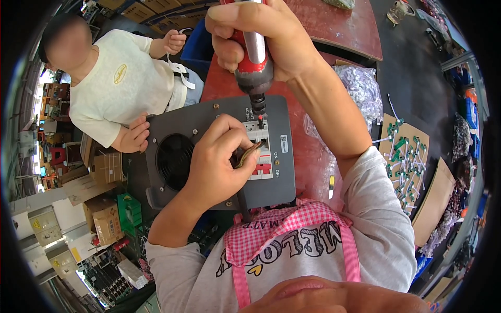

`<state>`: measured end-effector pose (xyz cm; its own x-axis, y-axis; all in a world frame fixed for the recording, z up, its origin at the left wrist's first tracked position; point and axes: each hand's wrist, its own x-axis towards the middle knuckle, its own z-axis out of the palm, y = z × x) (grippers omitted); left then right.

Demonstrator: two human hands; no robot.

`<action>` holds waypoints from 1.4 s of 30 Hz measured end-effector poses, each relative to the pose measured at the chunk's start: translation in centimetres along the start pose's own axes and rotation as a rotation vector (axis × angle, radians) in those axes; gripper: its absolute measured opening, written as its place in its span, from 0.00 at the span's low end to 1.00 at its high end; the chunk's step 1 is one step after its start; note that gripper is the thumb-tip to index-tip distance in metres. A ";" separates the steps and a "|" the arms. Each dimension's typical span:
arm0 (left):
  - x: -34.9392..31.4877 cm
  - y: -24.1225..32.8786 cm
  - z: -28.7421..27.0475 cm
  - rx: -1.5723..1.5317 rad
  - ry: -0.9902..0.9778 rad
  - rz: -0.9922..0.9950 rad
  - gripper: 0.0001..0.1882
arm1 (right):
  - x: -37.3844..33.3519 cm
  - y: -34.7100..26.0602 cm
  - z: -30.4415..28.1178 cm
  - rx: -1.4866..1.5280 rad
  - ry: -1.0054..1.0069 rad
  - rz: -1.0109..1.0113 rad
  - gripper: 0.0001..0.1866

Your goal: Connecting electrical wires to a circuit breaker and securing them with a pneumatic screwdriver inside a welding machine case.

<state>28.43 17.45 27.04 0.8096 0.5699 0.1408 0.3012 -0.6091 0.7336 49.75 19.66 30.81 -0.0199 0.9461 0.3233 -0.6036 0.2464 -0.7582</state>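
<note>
My right hand (255,26) grips a red, black and silver power screwdriver (254,73) from above. Its bit points down at the upper terminals of a white circuit breaker (262,155) with a red switch. That breaker sits in a dark grey metal panel (279,194) of a boxy unit, to the right of a round black fan (176,161). Closed in a pinch, my left hand (224,159) holds thin brownish wires (249,155) against the breaker's face. Below the hand, a thick dark cable (242,203) runs toward my apron. Whether the bit touches a screw is too small to tell.
A co-worker in a pale shirt (125,73) stands at the left, one hand beside the unit. The red table (318,172) bears clear plastic bags (360,88). Green parts with white ties lie on cardboard (422,136) at right. Cartons (107,221) stand lower left.
</note>
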 end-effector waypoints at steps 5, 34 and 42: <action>0.0 -0.2 0.0 0.008 0.004 0.003 0.10 | -0.2 0.0 0.4 0.053 0.015 -0.074 0.18; 0.7 -0.8 0.7 0.077 0.112 0.072 0.09 | -1.3 1.8 1.6 0.024 0.189 -0.422 0.24; 0.4 -0.8 1.0 0.071 0.128 0.071 0.09 | -2.0 2.6 2.3 0.141 0.370 -0.437 0.25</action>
<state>28.98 17.60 25.85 0.7608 0.5865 0.2778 0.2837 -0.6855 0.6705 46.37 17.88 29.52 0.5189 0.7798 0.3503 -0.5939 0.6235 -0.5084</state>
